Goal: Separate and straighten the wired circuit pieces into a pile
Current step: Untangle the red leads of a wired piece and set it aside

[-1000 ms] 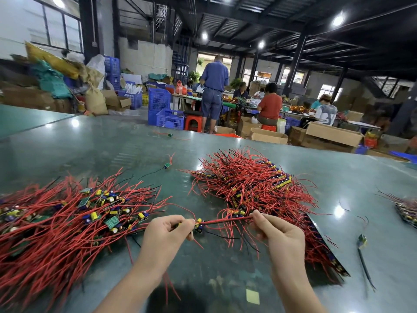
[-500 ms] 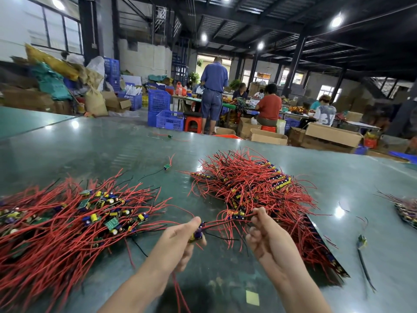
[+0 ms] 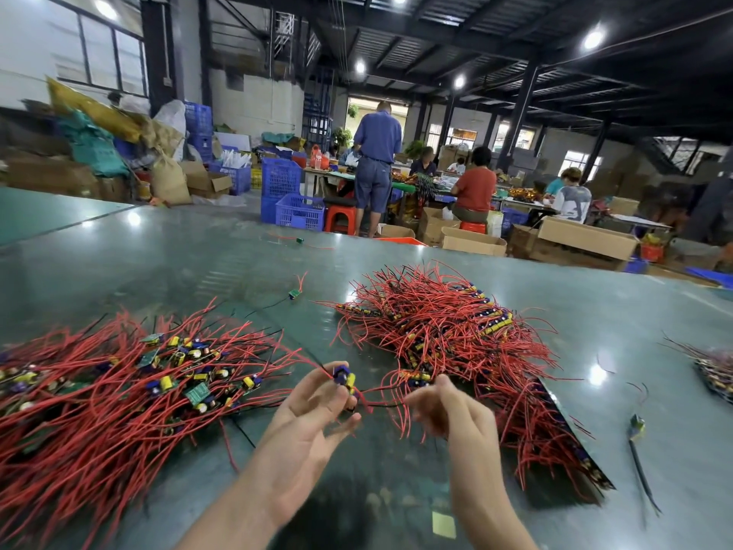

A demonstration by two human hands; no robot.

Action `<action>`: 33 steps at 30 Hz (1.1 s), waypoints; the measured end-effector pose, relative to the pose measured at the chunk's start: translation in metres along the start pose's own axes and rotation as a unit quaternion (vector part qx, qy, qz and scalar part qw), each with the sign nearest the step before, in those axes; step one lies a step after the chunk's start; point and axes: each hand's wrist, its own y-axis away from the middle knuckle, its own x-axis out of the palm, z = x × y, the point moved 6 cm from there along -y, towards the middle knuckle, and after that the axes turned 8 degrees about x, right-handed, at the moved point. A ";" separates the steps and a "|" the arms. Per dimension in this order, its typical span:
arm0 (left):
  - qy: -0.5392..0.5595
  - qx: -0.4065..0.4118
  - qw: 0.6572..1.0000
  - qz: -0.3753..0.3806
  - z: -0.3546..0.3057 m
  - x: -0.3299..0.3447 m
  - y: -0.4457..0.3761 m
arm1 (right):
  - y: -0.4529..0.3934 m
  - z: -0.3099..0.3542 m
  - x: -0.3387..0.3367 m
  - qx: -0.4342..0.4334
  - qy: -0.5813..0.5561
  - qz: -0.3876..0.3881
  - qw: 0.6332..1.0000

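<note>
A loose heap of red-wired boards [image 3: 119, 391] is sprawling over the left of the green tabletop [image 3: 198, 264]. The left hand [image 3: 305, 426] is pinching one small circuit piece [image 3: 344, 378] at its fingertips, with the right hand [image 3: 456, 414] hovering beside it, fingers loosely curled on nothing. The tangled pile [image 3: 456, 335] is sitting just behind.

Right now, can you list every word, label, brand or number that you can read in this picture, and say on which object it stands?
No text can be read.
Small circuit piece in the left hand: any print is too small.
Cardboard boxes: no print can be made out.
Yellow note on the table: looks blank.
</note>
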 end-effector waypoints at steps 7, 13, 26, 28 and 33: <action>-0.091 0.068 0.990 0.089 -0.002 0.011 0.005 | 0.005 -0.023 0.034 0.159 -0.040 0.137 0.977; -0.176 0.043 0.975 0.128 0.008 0.019 0.013 | -0.001 -0.020 0.025 0.134 -0.152 0.149 0.968; -0.467 0.077 0.880 0.047 0.031 0.015 0.031 | 0.016 -0.048 0.012 0.182 -0.235 -0.132 0.945; -0.495 0.068 0.862 0.086 0.031 0.013 0.029 | 0.014 -0.047 0.007 0.182 -0.270 -0.147 0.934; -0.607 -0.011 0.734 0.304 0.055 0.020 0.035 | -0.004 -0.039 -0.017 0.202 -0.446 -0.135 0.862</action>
